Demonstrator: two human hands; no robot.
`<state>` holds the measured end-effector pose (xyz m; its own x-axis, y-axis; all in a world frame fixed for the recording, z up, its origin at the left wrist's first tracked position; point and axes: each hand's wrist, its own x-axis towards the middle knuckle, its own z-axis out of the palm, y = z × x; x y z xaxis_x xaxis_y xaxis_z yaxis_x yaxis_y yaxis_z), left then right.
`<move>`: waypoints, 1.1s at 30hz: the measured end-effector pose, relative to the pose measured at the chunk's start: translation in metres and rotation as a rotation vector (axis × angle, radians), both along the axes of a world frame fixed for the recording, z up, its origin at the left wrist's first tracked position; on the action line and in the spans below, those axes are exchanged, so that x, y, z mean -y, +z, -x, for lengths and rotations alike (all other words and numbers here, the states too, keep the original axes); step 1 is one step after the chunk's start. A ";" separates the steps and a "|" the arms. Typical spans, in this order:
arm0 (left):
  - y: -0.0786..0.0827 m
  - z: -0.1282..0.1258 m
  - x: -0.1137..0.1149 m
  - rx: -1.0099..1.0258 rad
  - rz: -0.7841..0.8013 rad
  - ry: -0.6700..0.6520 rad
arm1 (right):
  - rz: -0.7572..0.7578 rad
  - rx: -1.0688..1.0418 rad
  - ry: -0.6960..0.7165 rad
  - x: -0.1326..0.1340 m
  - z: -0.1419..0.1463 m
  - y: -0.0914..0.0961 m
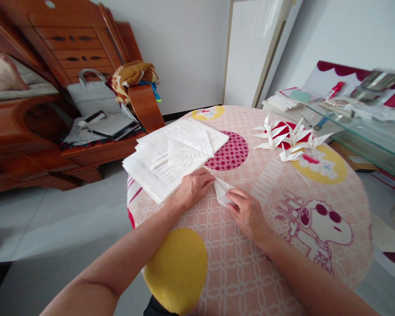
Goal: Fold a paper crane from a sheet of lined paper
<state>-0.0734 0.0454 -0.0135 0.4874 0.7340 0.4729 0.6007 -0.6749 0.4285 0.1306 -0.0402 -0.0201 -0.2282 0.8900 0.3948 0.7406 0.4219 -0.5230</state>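
Both hands meet over the near middle of the round table, working one small folded paper (221, 192) between them. Bent and gathered, the left hand (195, 188) has its fingertips closed on the paper's far-left corner; the right hand (248, 213) pinches the right edge between thumb and fingers. Gripping opposite sides like this probably keeps the layers aligned and the creases from springing open. The paper lies just above or on the patterned tablecloth (246, 276); which, I cannot tell. Its long axis seems to slant from far left, at the left fingertips, to near right, below the right fingers. Fingers cover parts of both ends, so which is sharper stays unclear.

Just beyond the left hand sits a stack of printed sheets (158, 180), loose ones askew on top, presumably placed there for easy reach. Farther off, on the right, pointed white paper figures (272, 139) cluster near the table's rim, likely set there to leave the hands room.
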 end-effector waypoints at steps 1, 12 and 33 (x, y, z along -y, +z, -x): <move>0.000 0.000 0.000 -0.057 -0.032 -0.013 | 0.005 0.001 0.000 0.000 0.000 0.000; 0.001 0.008 -0.013 -0.328 -0.118 -0.125 | 0.007 0.007 0.009 0.000 -0.001 0.000; 0.015 0.010 -0.043 -0.398 -0.021 -0.286 | 0.033 0.027 0.007 -0.002 0.001 0.000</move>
